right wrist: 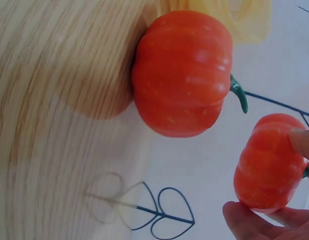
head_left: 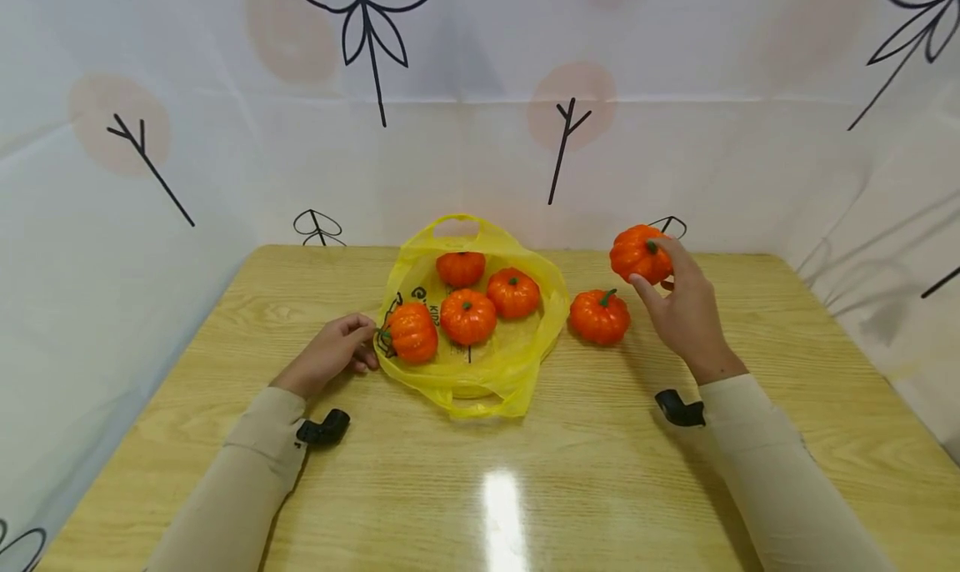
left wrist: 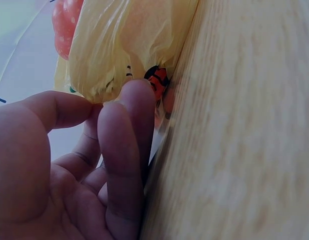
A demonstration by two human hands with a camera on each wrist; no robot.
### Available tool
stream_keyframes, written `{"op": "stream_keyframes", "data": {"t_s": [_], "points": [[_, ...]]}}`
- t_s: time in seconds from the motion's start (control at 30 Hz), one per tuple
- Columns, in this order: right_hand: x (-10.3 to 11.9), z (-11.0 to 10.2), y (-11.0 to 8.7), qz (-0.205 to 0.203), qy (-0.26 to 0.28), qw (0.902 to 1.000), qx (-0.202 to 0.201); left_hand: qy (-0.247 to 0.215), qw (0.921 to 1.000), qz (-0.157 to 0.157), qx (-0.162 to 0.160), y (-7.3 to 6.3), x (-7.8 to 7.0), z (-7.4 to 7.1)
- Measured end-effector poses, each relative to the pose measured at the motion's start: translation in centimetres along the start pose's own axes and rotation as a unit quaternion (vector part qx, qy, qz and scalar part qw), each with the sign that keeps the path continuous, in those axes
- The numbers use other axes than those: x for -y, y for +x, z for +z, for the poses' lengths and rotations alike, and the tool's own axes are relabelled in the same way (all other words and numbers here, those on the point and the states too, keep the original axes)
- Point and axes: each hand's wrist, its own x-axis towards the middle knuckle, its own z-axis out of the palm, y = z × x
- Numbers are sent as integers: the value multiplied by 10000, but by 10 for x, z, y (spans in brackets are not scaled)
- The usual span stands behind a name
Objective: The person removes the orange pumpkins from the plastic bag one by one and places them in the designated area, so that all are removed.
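A yellow plastic bag [head_left: 491, 380] lies spread open on the table, with several small orange pumpkins in it, among them a pumpkin [head_left: 468, 316] near its middle. My left hand [head_left: 333, 355] pinches the bag's left edge between thumb and fingers, beside the leftmost pumpkin [head_left: 414, 333]. In the left wrist view the bag [left wrist: 107, 50] bunches at the fingertips. My right hand [head_left: 686, 305] holds up another orange pumpkin [head_left: 637, 253] with a green stem, raised off the table. Below and left of it, one more pumpkin [head_left: 599, 317] sits on the table, right of the bag.
The wooden table [head_left: 420, 489] reaches back to a white cloth wall [head_left: 480, 163] printed with black plant drawings. Each sleeve cuff carries a black wrist piece, such as the left one [head_left: 324, 429].
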Motion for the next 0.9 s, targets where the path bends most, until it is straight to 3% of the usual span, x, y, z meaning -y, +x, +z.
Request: {"op": "stream_keyframes", "data": {"t_s": [0.27,0.63,0.9], "points": [[-11,-3,-1,596,-186,9964,565,-19,10000,19,15,1,0,0],[-29,-6,-2,690,-527,9903,1083,1,10000,2,-20,3,3,0],[-36,-3,-1,971,-661,9818,1491,-39,10000,30,-10,1,2,0]]}}
